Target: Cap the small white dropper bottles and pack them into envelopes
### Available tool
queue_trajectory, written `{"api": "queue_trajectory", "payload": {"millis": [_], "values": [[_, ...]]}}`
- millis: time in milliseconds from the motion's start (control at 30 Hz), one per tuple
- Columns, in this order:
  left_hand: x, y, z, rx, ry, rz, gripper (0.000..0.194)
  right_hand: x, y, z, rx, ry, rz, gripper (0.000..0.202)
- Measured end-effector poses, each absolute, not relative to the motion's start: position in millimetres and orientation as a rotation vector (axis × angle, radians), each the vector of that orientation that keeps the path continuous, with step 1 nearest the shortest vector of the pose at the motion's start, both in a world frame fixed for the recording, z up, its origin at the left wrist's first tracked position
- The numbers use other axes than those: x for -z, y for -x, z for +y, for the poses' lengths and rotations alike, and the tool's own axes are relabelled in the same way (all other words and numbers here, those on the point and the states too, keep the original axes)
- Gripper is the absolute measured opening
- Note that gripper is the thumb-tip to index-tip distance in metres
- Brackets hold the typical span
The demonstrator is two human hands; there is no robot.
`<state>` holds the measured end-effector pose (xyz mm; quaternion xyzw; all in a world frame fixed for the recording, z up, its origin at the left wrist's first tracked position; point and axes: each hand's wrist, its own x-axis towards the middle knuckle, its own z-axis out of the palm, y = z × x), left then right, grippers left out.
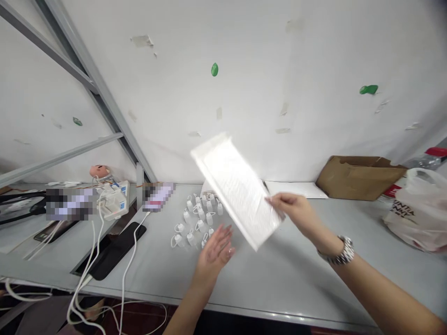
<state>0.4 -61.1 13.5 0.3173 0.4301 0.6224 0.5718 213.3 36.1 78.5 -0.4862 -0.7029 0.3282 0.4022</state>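
Observation:
My right hand (289,209) is closed on the lower right edge of a white padded mailer (240,190), holding it tilted in the air above the table. A metal-band watch sits on that wrist. To the left and lower, my left hand (216,249) is open with its fingers apart, holding nothing. It is close to the mailer's lower edge but not on it. Beyond the left hand stand several small white squeeze bottles (200,226) with looped cap straps, on the grey table (265,279). The mailer hides part of the table behind it.
A brown cardboard box (359,181) and a white plastic bag (415,209) stand at the right. Flat white sheets (296,188) lie against the wall. On the left are a black power bank (117,251), white cables (127,265), a phone (159,197), a power strip (115,202) and a metal frame (101,102).

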Motion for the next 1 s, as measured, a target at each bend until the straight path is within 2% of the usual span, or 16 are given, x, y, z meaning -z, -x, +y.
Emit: {"api": "queue_trajectory", "payload": {"millis": [33,100,167,267,333,367,533,733,1000], "values": [[-18.7,1.7,-59.4,-1.468,-0.693,1.010,0.063,-71.5,-217.8,22.3,-1.029,1.245,-1.823,0.034],[-25.5,4.0,-56.7,-1.444,-0.529,1.086,0.052,-55.4,-225.9,2.9,-1.311,1.235,-1.983,0.033],[-25.2,2.4,-55.1,-1.401,-0.455,1.118,0.041,-41.0,-231.4,-3.6,-1.446,1.241,-2.121,0.032],[-13.4,-7.4,-55.4,-1.300,-0.507,1.117,0.036,-27.9,-231.1,9.4,-1.146,1.398,-2.037,0.027],[-3.9,-15.3,-56.7,-1.230,-0.535,1.122,0.035,-21.6,-224.4,27.1,-0.831,1.513,-1.903,0.034],[-0.3,-18.5,-57.3,-1.210,-0.541,1.119,0.035,-18.1,-219.5,36.4,-0.778,1.531,-1.869,0.038],[3.1,-20.8,-54.7,-1.171,-0.559,1.122,0.035,3.8,-192.8,69.5,-0.634,1.565,-1.792,0.050],[3.7,-14.9,-47.3,-1.154,-0.629,1.138,0.034,14.2,-180.1,80.4,-0.562,1.466,-1.755,0.030],[5.0,-18.7,-41.2,-1.120,-0.720,1.215,0.032,-31.2,-195.2,60.5,-0.486,1.284,-1.576,0.027]]}}
